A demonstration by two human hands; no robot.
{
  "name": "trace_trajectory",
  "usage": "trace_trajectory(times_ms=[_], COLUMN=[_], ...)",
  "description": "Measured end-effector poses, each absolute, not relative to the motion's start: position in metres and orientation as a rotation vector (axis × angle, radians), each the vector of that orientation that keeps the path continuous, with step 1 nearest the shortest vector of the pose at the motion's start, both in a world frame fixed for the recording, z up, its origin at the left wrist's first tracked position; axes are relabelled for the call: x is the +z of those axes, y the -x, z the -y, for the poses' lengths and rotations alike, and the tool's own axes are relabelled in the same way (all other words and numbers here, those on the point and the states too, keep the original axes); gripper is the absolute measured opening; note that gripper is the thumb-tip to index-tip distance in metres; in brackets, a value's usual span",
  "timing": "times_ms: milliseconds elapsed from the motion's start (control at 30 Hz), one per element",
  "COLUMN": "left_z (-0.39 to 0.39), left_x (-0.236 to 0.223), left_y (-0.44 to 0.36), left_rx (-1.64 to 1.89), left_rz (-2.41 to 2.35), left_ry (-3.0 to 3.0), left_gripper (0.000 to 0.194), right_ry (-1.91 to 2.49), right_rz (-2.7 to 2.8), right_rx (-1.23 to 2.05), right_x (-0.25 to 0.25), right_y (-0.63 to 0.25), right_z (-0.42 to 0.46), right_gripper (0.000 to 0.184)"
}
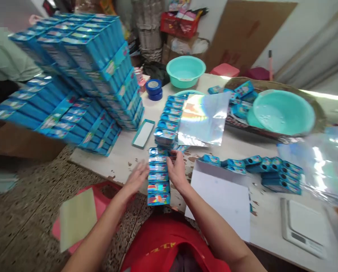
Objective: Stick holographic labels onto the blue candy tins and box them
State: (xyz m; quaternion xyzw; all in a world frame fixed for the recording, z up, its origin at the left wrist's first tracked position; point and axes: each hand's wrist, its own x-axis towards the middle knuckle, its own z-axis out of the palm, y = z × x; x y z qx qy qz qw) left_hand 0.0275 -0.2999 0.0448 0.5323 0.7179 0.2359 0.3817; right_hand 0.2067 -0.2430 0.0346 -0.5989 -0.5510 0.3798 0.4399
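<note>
At the near edge of the table (pixel 122 151), I am flanking a row of blue boxes (pixel 158 177), left hand (pixel 137 175) extending open alongside, right hand (pixel 177 170) touching it with fingers loosely open.

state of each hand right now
Left hand: open, blurred beside the blue box row; contact unclear.
Right hand: open, against the row's right side.

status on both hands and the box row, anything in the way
Left hand blurred, just left of box row, contact unclear. Right hand at its right side. Possible snag: second row close beyond its far end.
</note>
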Motion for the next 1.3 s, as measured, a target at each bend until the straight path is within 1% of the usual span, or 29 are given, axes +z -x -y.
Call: trace_trajectory(times_ms=[67,100,167,200,267,333,367,467,533,600,667,833,900,1033,1167,1233,1300], left_z=[0.301,0.301,0.301,0.298,0.286,0.264,0.252,0.221,0.209,0.205,0.204,0.206,0.206,0.207,0.209,0.209,0.211], left_x=[0.064,0.076,0.096,0.103,0.104,0.086,0.072,0.025,0.001,-0.015,-0.022,-0.029,-0.031,-0.034,-0.034,-0.027,-0.011], left_y=[-0.035,-0.045,-0.082,-0.108,-0.167,-0.224,-0.249,-0.298,-0.312,-0.316,-0.315,-0.311,-0.311,-0.312,-0.312,-0.311,-0.31], left_rx=[0.657,0.722,0.87,0.92,0.918,0.738,0.581,0.136,0.006,0.022,0.098,0.201,0.212,0.209,0.224,0.259,0.398], left_rz=[-1.98,-1.999,-1.871,-1.758,-1.562,-1.554,-1.591,-1.532,-1.524,-1.565,-1.581,-1.551,-1.547,-1.562,-1.555,-1.55,-1.571], left_ry=[-1.41,-1.469,-1.623,-1.714,-1.894,-2.05,-2.104,-2.215,-2.224,-2.194,-2.148,-2.083,-2.084,-2.089,-2.088,-2.057,-1.967], left_gripper=[0.066,0.062,0.045,0.037,0.029,0.028,0.03,0.03,0.027,0.027,0.029,0.029,0.029,0.03,0.03,0.026,0.02], right_ry=[1.492,1.549,1.772,1.906,2.072,2.028,1.972,1.835,1.783,1.759,1.742,1.676,1.63,1.562,1.574,1.567,1.525], right_rz=[1.438,1.461,1.492,1.557,1.765,1.959,2.006,1.974,1.925,1.894,1.885,1.89,1.882,1.821,1.545,1.335,1.195], right_rx=[0.717,0.559,0.264,0.21,0.269,0.286,0.254,0.126,0.113,0.147,0.216,0.363,0.38,0.451,0.532,0.563,0.667], right_x=[0.044,0.045,0.038,0.028,0.001,-0.03,-0.044,-0.07,-0.077,-0.077,-0.075,-0.067,-0.062,-0.039,0.009,0.035,0.058], right_y=[-0.259,-0.291,-0.359,-0.389,-0.433,-0.452,-0.455,-0.454,-0.456,-0.46,-0.465,-0.468,-0.468,-0.472,-0.475,-0.474,-0.47], right_z=[0.233,0.226,0.216,0.214,0.218,0.231,0.239,0.255,0.257,0.256,0.254,0.258,0.259,0.262,0.27,0.275,0.277], right_gripper=[0.021,0.022,0.027,0.032,0.044,0.052,0.053,0.051,0.051,0.054,0.051,0.027,0.021,0.019,0.015,0.017,0.021])
